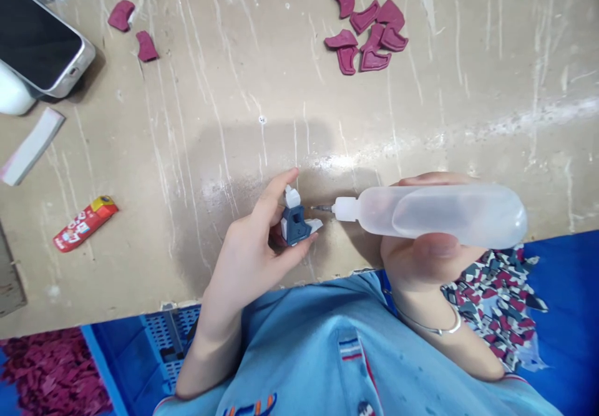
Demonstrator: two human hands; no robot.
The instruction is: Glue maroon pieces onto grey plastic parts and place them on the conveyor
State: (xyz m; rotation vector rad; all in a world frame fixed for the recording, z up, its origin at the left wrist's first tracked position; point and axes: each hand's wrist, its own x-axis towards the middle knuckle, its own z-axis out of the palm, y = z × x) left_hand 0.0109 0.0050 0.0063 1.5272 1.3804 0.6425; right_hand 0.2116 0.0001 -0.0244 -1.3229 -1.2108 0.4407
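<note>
Between the thumb and fingers of my left hand [255, 241] is a small dark-blue and white plastic part [294, 224], held just above the table near its front edge. My right hand [430, 257] is wrapped around a translucent squeeze bottle [440, 213] lying sideways in the grip. Its white cap [346, 209] and thin needle tip [322, 208] point left at the plastic part, with a small gap between them. Clear liquid shows inside the bottle. Some fingers of each hand are hidden behind what they hold.
Several maroon pieces [374, 48] lie at the back, and two maroon pieces [147, 47] lie farther left. A phone [42, 35], a white strip [32, 148] and a red-yellow packet [87, 222] are on the left. Below the table edge stand blue bins [119, 353] with maroon and mixed pieces [498, 297].
</note>
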